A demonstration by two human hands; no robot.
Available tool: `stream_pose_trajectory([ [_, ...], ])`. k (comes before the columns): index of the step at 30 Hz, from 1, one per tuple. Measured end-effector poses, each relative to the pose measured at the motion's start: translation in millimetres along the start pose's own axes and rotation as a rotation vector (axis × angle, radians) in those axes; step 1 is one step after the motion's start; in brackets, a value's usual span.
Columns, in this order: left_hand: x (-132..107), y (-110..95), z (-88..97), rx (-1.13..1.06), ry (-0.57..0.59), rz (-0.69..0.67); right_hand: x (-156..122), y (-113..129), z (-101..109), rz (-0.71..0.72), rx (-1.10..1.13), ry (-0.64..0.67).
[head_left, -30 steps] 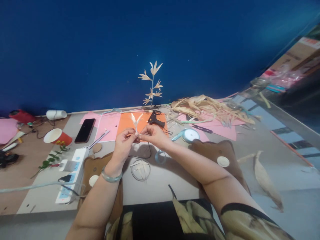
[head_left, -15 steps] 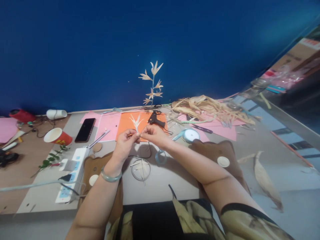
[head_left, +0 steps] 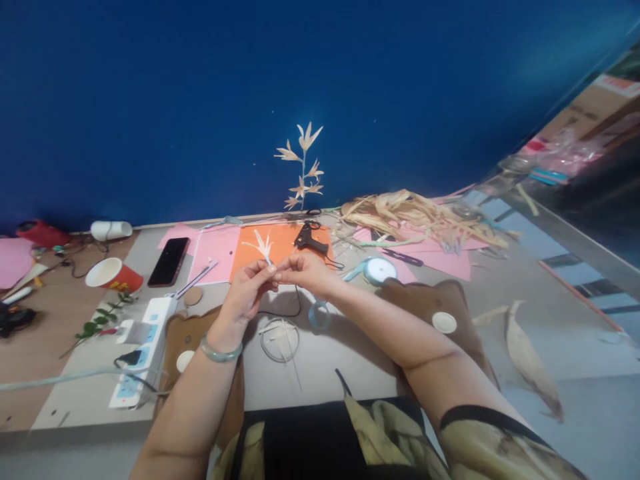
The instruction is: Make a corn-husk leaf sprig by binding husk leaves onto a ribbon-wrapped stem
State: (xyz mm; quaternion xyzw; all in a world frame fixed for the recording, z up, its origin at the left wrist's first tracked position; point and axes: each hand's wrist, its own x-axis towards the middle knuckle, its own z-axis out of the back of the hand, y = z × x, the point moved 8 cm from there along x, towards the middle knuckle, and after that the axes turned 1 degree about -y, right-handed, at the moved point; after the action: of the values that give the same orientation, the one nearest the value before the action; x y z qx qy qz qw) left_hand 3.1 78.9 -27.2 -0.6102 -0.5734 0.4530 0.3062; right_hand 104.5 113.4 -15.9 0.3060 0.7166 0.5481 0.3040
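Between my fingertips is a small pale flower [head_left: 263, 247] made of thin dry petals, its short stem wrapped in light blue. My left hand [head_left: 246, 288] is closed in a pinch on the stem. My right hand [head_left: 306, 273] meets it there, thumb and forefinger pinched on the same stem. A thin wire stands out below the hands, over a ring-shaped coil [head_left: 280, 340] with pale strips in it. A roll of light blue tape [head_left: 380, 271] lies to the right, and a loose loop of blue tape [head_left: 319, 315] hangs under my right wrist.
A black glue gun [head_left: 311, 239] lies on orange paper [head_left: 244, 252]. Behind it a stem of dry flowers [head_left: 303, 167] stands against the blue wall. Dry husks [head_left: 425, 217] are heaped at right. A phone [head_left: 169, 261], paper cup [head_left: 114, 275] and power strip [head_left: 145, 350] lie left.
The flower has tipped to the left in my fingers. My right hand has shifted slightly left, closer against my left hand. The thin wire below now slants more to the right.
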Motion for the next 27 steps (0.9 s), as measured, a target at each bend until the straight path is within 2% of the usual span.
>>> stream_pose_trajectory([
  [6,1,-1,0.2,-0.008,0.018,-0.033,-1,-1,0,0.005,0.007,-0.021],
  [13,1,-10,4.0,0.087,-0.087,-0.197,0,-4,2,-0.007,0.009,-0.117],
  [22,4,5,4.8,-0.028,-0.059,-0.022,2,3,11,0.029,-0.049,-0.179],
  [27,6,10,5.2,-0.012,-0.067,0.007,5,0,16,0.047,-0.107,-0.196],
])
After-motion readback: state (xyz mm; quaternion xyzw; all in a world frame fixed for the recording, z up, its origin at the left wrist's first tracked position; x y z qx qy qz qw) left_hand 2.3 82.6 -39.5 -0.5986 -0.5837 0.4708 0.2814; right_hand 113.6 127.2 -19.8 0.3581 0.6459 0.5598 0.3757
